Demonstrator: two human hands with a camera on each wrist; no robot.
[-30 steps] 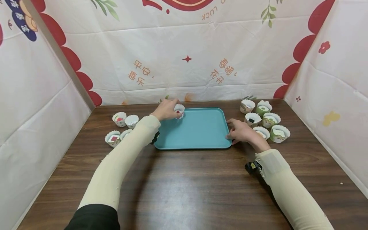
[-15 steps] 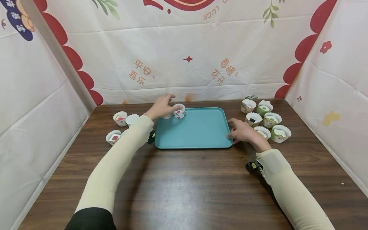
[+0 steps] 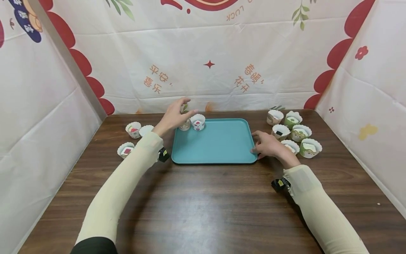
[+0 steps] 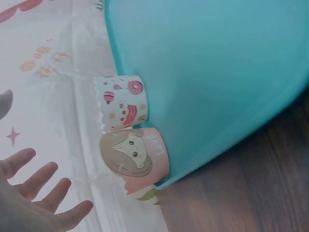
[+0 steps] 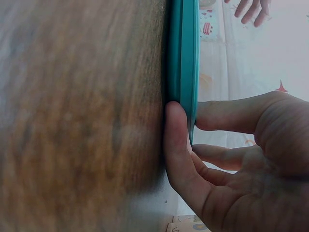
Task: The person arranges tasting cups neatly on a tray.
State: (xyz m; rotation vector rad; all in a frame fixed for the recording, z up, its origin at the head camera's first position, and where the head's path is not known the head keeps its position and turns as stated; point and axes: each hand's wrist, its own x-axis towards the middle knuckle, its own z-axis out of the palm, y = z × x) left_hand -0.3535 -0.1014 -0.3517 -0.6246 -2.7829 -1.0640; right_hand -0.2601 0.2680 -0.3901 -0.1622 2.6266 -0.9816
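Observation:
Two paper baking cups stand side by side in the far left corner of a teal tray point(image 3: 215, 144): a white one with red prints point(image 3: 198, 122) and a pink one with a cartoon girl point(image 4: 137, 157). My left hand point(image 3: 174, 115) hovers just above and left of them, its fingers spread, holding nothing. In the left wrist view it is apart from both cups. My right hand point(image 3: 267, 144) grips the tray's right edge; the right wrist view has the thumb point(image 5: 176, 128) against the side and the fingers over the rim.
Several green and beige paper cups point(image 3: 300, 133) with small contents cluster right of the tray, near my right wrist. On the left stand more cups point(image 3: 133, 129), a white one point(image 3: 125, 150) among them, partly behind my left sleeve. Cloth walls point(image 3: 203, 70) enclose the wooden table point(image 3: 203, 204).
My left hand has let go of the white cup with red prints, leaving it on the tray, and moved up and left with fingers spreading. My right hand stays on the tray edge.

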